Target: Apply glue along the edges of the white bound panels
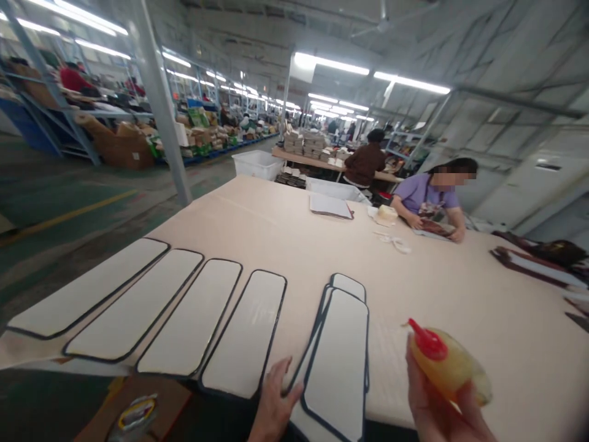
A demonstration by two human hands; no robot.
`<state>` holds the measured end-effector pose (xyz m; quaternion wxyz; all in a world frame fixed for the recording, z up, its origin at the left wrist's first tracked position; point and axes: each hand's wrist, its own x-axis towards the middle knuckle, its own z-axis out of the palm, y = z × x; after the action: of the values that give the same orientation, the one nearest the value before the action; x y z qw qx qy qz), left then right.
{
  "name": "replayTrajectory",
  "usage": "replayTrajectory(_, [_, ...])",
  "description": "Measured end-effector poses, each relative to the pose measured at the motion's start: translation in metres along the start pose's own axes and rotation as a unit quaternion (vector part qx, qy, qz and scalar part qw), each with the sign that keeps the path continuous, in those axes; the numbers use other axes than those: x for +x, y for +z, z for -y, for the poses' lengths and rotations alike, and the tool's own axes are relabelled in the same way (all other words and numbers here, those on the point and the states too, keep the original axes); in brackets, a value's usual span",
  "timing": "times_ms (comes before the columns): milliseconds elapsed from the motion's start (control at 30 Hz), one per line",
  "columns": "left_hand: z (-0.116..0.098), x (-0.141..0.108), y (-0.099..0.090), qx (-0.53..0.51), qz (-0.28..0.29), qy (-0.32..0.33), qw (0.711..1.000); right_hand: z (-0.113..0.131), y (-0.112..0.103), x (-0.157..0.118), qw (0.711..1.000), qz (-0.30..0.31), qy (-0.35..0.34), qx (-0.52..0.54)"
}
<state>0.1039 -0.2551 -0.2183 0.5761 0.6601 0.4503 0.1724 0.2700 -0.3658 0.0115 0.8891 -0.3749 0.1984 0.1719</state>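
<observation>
The stack [338, 362] of pale panels lies near the table's [442, 276] close edge, long axis running away from the person, just right of the left hand's fingers; that hand [275, 402] is nearer. Its fingers are loosely spread, grasping nothing; whether they touch the stack I cannot tell. The right hand [426, 402] wraps a red-tipped bottle [455, 368]. Leftward, four panels [248, 331] lie side by side.

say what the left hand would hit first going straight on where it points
The left hand would seemingly pass over tabletop between white panels; far across, the flat pale pad might come first, though depth is unclear.
</observation>
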Motion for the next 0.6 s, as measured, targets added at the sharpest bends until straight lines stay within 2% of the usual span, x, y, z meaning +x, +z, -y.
replayTrajectory(100, [-0.049, 0.041, 0.026, 0.223, 0.046, -0.038, 0.973, 0.016, -0.008, 0.025, 0.999, 0.015, 0.025, 0.017])
replayTrajectory(167, [-0.063, 0.054, 0.04, 0.304, 0.067, -0.033, 0.95, 0.027, -0.021, 0.052, 0.998, 0.055, 0.014, 0.006])
replayTrajectory(233, [-0.064, 0.055, 0.054, 0.348, 0.053, -0.02, 0.936, 0.036, -0.035, 0.085, 0.992, 0.117, -0.02, -0.039])
replayTrajectory(300, [-0.058, 0.051, 0.066, 0.364, 0.007, -0.022, 0.931, 0.041, -0.048, 0.119, 0.979, 0.173, -0.051, -0.092])
replayTrajectory(367, [-0.052, 0.046, 0.076, 0.365, -0.037, -0.026, 0.93, 0.04, -0.06, 0.153, 0.969, 0.204, -0.065, -0.126])
replayTrajectory(500, [-0.049, 0.044, 0.086, 0.352, -0.077, -0.02, 0.933, 0.019, -0.076, 0.222, 0.962, 0.212, -0.061, -0.163])
replayTrajectory(600, [-0.053, 0.046, 0.09, 0.335, -0.105, -0.052, 0.935, -0.007, -0.085, 0.268, 0.955, 0.211, -0.086, -0.192])
